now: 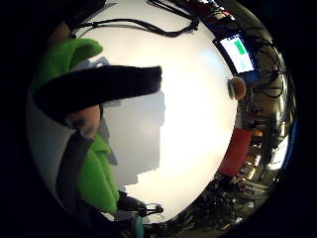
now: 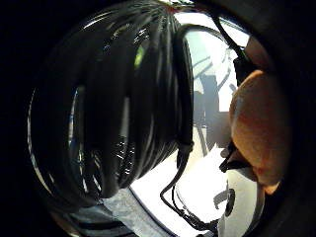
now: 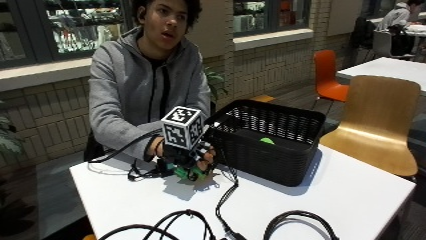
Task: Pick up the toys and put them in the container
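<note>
- Gloved right hand sits just above the white surface, fingers curled round a soft green plush toy, lifted for carrying.
- Black plastic mesh basket stands just beside the hand, open top ready; something green already lies inside.
- Little-finger palm view: green plush pressed close under a finger.
</note>
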